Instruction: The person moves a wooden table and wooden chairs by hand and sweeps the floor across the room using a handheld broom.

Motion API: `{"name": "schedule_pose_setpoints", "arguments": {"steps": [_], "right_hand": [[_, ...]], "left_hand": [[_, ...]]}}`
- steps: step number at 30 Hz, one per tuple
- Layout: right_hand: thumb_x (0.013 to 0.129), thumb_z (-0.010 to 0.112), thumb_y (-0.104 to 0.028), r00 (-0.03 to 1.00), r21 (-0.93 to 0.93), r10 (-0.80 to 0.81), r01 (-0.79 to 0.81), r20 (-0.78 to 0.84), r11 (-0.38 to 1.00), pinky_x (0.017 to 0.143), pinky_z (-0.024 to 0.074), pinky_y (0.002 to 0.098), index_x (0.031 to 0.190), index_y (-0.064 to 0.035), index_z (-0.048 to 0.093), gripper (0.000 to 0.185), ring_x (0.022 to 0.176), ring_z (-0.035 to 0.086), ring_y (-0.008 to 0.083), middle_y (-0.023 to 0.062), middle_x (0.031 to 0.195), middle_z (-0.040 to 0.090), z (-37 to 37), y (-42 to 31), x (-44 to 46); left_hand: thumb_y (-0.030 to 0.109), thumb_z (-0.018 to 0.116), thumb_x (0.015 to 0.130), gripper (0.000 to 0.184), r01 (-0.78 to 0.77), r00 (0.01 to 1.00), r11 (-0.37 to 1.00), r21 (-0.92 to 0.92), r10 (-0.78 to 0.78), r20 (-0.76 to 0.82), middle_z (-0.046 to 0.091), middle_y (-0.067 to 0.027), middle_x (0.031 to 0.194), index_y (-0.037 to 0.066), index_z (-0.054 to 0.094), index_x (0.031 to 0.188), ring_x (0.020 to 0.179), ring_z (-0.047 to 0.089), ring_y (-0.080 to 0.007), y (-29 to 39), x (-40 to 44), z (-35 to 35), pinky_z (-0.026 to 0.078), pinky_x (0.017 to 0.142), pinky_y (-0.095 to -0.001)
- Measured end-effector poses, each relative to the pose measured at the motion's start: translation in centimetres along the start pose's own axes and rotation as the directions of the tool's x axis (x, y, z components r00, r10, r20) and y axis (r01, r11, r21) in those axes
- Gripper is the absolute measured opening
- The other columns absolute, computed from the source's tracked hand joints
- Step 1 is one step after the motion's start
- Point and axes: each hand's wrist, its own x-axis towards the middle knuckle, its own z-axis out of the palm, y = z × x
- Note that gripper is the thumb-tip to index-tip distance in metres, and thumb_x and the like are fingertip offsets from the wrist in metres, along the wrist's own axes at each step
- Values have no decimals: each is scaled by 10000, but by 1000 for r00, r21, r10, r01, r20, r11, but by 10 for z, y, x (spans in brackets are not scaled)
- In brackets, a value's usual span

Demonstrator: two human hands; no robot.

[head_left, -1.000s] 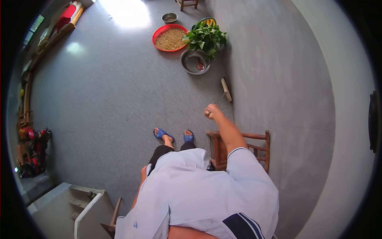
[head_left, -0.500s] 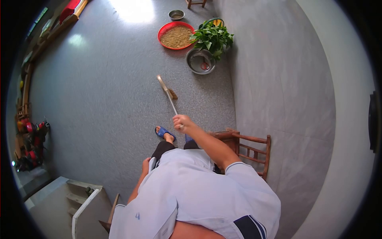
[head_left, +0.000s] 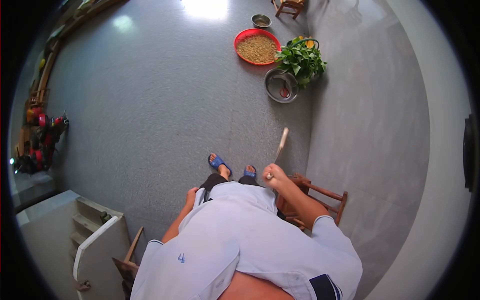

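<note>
In my right hand [head_left: 274,176] is the handle of a long brush [head_left: 283,141], its fingers wrapped round it. The pale brush head points away from me above the grey floor, left of the wall; its bristles cannot be made out. My left hand [head_left: 192,196] rests at my left side by the edge of my white shirt [head_left: 225,215], its fingers bent and partly hidden. What it may hold does not show. Beneath my right forearm is a wooden chair [head_left: 330,200].
A red tray [head_left: 236,38] of grain, a small metal bowl [head_left: 261,21], a larger metal bowl [head_left: 272,92] with something red inside, and leafy greens [head_left: 303,62] lie ahead by the wall [head_left: 370,110]. A white cabinet [head_left: 100,245] stands at lower left.
The brush swung from the right to the left in front of me, then back to the right with my right hand. The view has shifted, so the bowls and tray appear further right.
</note>
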Motion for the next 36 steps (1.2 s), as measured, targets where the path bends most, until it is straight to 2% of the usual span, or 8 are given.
{"name": "schedule_pose_setpoints", "arguments": {"steps": [1, 6, 11, 15, 17, 21, 28, 36], "right_hand": [[724, 367, -56, 991, 124, 133, -129, -29, 984, 303, 291, 220, 536, -102, 294, 207, 326, 311, 83, -17, 441, 314, 16, 5, 5], [706, 343, -41, 993, 81, 63, -54, -105, 995, 297, 264, 237, 531, -100, 253, 206, 338, 268, 106, 4, 465, 259, 81, 84, 68], [651, 341, 3, 961, 81, 224, -240, 164, 968, 315, 256, 221, 496, -102, 235, 215, 345, 230, 95, -3, 456, 235, 182, 148, 92], [675, 361, -20, 889, 134, 315, -375, 332, 917, 313, 270, 207, 499, -106, 267, 218, 335, 256, 76, -23, 424, 252, 221, 131, 122], [705, 370, -38, 763, 99, 380, -497, 523, 862, 308, 282, 197, 515, -109, 295, 217, 327, 286, 59, -43, 403, 275, 217, 100, 132], [771, 363, -64, 691, 69, 395, -539, 605, 839, 297, 269, 196, 582, -84, 322, 195, 319, 297, 54, -39, 419, 305, 180, 36, 93], [772, 354, -61, 837, 95, 348, -422, 422, 901, 296, 269, 194, 773, 13, 373, 77, 343, 323, 62, -13, 471, 345, 137, -43, -14], [661, 366, 3, 967, 84, 187, -174, -176, 981, 320, 344, 203, 493, -70, 314, 190, 339, 366, 103, 3, 437, 365, 151, -119, 44]], "left_hand": [[138, 473, 714, 185, -9, 1000, 998, -70, 9, -6, 587, -52, 731, 42, 589, 823, 636, 515, -114, 1, 0, -3, 400, 562, -268], [126, 442, 722, 194, -18, 1000, 990, -137, 15, -21, 584, -43, 730, 42, 591, 814, 632, 511, -113, -1, 2, -18, 397, 564, -259], [158, 481, 727, 191, 3, 994, 997, -81, -12, -110, 590, -60, 743, 35, 589, 823, 644, 520, -119, -12, 0, -35, 410, 583, -269], [192, 524, 721, 201, -8, 984, 1000, 28, 13, -176, 593, -65, 743, 31, 588, 823, 640, 524, -122, -7, -11, -40, 415, 582, -274], [209, 551, 711, 210, 58, 983, 975, -215, -93, -155, 593, -65, 738, 32, 588, 819, 633, 527, -126, -23, -1, -39, 415, 570, -270], [196, 553, 704, 202, 86, 973, 973, -213, -128, -193, 593, -71, 728, 30, 586, 815, 634, 530, -130, 2, -11, -32, 414, 568, -262], [191, 565, 662, 200, 62, 969, 982, -178, -102, -225, 593, -106, 741, 54, 591, 806, 659, 562, -186, -12, 24, 20, 421, 577, -281], [187, 568, 645, 189, 124, 932, 988, -90, -147, -331, 591, -107, 752, 71, 599, 792, 677, 568, -216, 57, 17, 94, 429, 590, -297]]}}
